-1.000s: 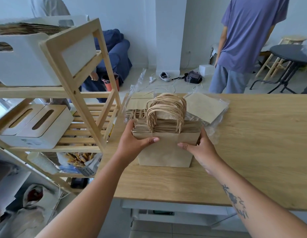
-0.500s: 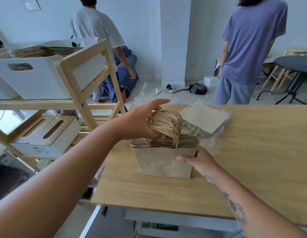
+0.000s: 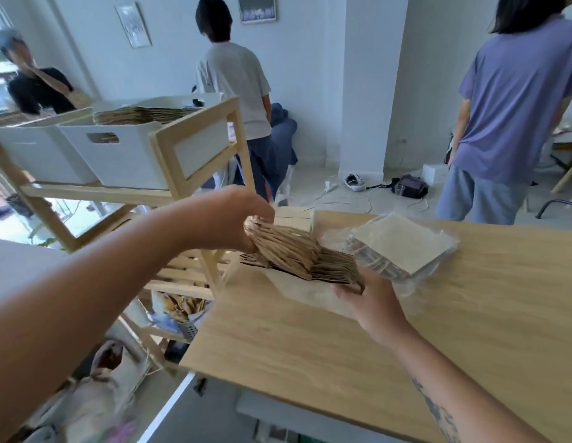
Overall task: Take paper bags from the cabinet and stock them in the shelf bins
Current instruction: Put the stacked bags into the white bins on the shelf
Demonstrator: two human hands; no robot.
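A stack of brown paper bags (image 3: 329, 271) with twisted paper handles hangs tilted above the wooden table (image 3: 406, 330). My left hand (image 3: 233, 219) grips the bundle of handles at its upper left end. My right hand (image 3: 364, 298) holds the stack's lower right corner from underneath. On the wooden shelf (image 3: 195, 135) to the left stands a white bin (image 3: 131, 158) with flat paper bags lying in it.
A plastic-wrapped pack of bags (image 3: 403, 247) lies on the table behind the stack. A second white bin (image 3: 32, 155) stands further left on the shelf. Lower shelves hold white boxes and a metal cup. Three people stand or sit beyond the table and shelf.
My left hand has closed round the handles and lifted that end. The stack has left the table and tilted, and the view has swung upward.
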